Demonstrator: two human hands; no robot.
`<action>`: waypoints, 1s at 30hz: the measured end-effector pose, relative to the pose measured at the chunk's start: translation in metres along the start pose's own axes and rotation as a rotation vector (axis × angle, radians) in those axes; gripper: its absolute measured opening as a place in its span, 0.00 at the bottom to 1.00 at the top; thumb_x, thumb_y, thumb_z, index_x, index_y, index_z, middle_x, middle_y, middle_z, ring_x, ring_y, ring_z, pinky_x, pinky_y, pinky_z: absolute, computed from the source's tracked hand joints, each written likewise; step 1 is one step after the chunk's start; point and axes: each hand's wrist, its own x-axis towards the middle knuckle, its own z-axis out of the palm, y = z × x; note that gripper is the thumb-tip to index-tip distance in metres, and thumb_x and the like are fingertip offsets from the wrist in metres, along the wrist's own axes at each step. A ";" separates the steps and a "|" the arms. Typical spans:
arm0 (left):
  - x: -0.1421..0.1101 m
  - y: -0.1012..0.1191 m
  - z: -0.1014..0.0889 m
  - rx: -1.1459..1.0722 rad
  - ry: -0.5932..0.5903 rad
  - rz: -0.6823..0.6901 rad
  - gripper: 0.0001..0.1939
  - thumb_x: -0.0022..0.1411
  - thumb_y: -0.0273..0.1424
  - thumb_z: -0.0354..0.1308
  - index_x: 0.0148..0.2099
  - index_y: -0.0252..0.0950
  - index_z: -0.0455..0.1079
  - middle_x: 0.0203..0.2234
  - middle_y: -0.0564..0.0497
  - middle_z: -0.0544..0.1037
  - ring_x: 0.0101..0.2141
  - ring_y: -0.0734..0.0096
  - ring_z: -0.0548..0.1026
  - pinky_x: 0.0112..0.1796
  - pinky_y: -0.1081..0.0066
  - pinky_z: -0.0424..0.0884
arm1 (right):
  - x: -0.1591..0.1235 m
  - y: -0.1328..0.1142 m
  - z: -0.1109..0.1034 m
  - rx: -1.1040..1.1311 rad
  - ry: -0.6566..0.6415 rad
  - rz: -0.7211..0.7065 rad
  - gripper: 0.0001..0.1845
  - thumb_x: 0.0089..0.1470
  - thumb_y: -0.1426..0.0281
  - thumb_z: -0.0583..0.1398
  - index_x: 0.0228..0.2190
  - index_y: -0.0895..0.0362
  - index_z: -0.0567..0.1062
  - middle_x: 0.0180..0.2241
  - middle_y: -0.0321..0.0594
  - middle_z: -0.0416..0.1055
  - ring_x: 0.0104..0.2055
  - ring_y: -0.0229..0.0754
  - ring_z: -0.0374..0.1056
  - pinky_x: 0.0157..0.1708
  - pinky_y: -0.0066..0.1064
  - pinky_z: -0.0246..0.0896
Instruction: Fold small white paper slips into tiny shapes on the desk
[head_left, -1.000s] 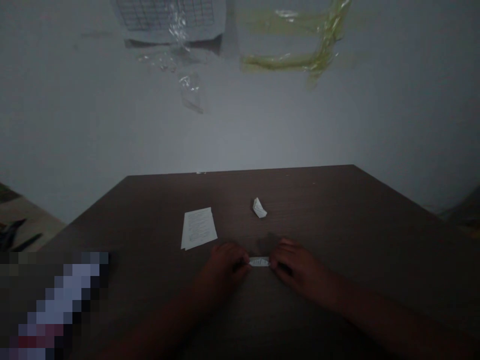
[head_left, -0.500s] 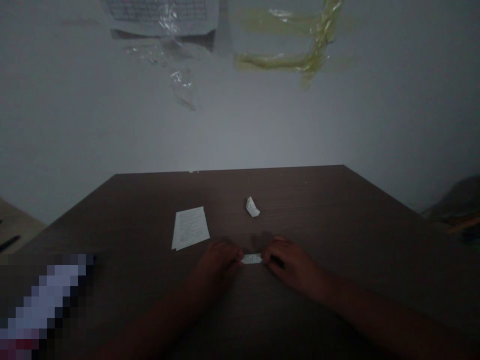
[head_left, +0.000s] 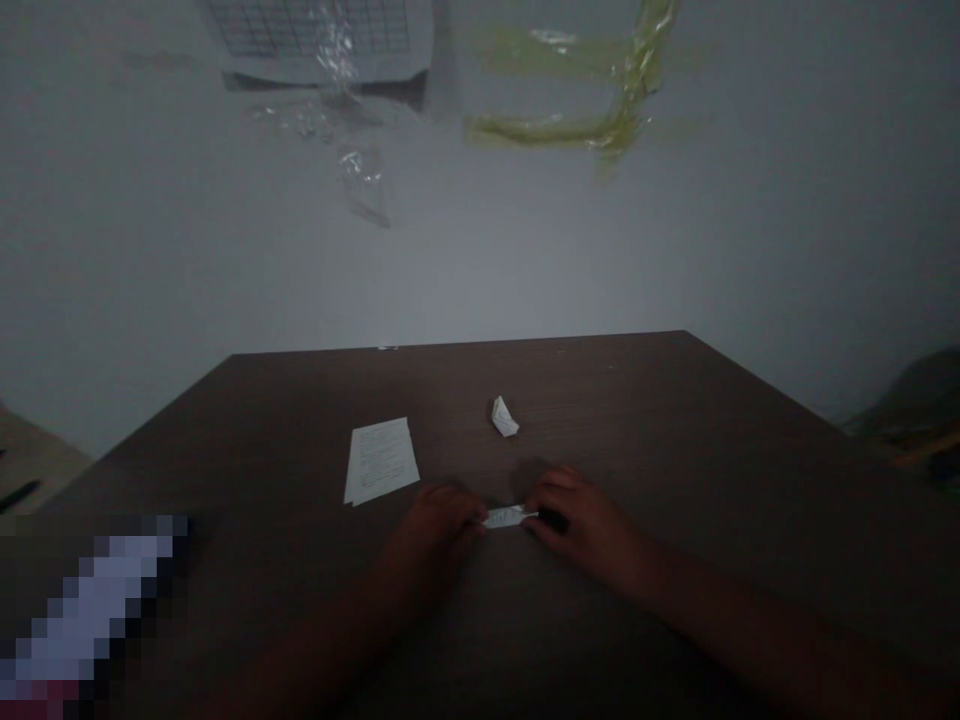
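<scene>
Between my hands is a small folded strip of paper [head_left: 505, 517], white with faint writing on it, low over the brown table. My left hand [head_left: 442, 520] pinches its left end with the fingers closed. At the right end, the thumb and fingers of my right hand [head_left: 574, 515] are closed on the same strip. Beyond the hands lies a small folded white paper piece [head_left: 505, 417], touched by neither hand. To the left, a little farther than my left hand, a few sheets of written paper [head_left: 381, 462] lie flat, slightly fanned.
The brown table [head_left: 300, 390] runs back to a pale wall [head_left: 480, 250]. Yellow tape [head_left: 547, 130] and a gridded paper [head_left: 315, 30] under clear tape are stuck on the wall. A pixelated, blurred-out object [head_left: 90, 610] occupies the near left corner.
The fingers of my right hand have shifted slightly on the strip's right end, and the strip tilts up a little there. My left hand stays put. The view has moved very slightly.
</scene>
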 end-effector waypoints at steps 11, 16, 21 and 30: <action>-0.001 -0.001 0.001 -0.022 0.010 -0.005 0.08 0.69 0.21 0.60 0.43 0.41 0.75 0.41 0.50 0.84 0.45 0.56 0.80 0.51 0.59 0.74 | -0.001 0.001 0.000 -0.037 0.029 0.024 0.07 0.62 0.75 0.70 0.36 0.54 0.77 0.39 0.41 0.76 0.45 0.49 0.75 0.46 0.41 0.73; -0.001 -0.002 0.000 -0.016 -0.014 0.004 0.07 0.69 0.22 0.59 0.43 0.40 0.75 0.41 0.48 0.84 0.45 0.56 0.80 0.53 0.59 0.74 | 0.000 0.001 0.000 0.008 -0.018 0.045 0.05 0.63 0.74 0.69 0.38 0.54 0.78 0.40 0.41 0.77 0.46 0.49 0.75 0.47 0.40 0.72; -0.001 -0.004 0.001 -0.017 -0.008 0.031 0.07 0.70 0.22 0.60 0.43 0.41 0.74 0.41 0.50 0.84 0.45 0.57 0.80 0.53 0.60 0.74 | 0.001 0.001 -0.003 0.031 -0.076 0.066 0.06 0.63 0.75 0.68 0.39 0.54 0.78 0.40 0.40 0.77 0.46 0.48 0.74 0.47 0.39 0.69; 0.000 -0.005 0.002 0.003 -0.005 0.065 0.08 0.70 0.22 0.58 0.43 0.41 0.73 0.40 0.50 0.83 0.43 0.58 0.80 0.54 0.58 0.74 | 0.001 -0.002 -0.008 0.042 -0.176 0.089 0.07 0.65 0.77 0.65 0.40 0.53 0.76 0.43 0.42 0.75 0.49 0.50 0.72 0.51 0.41 0.67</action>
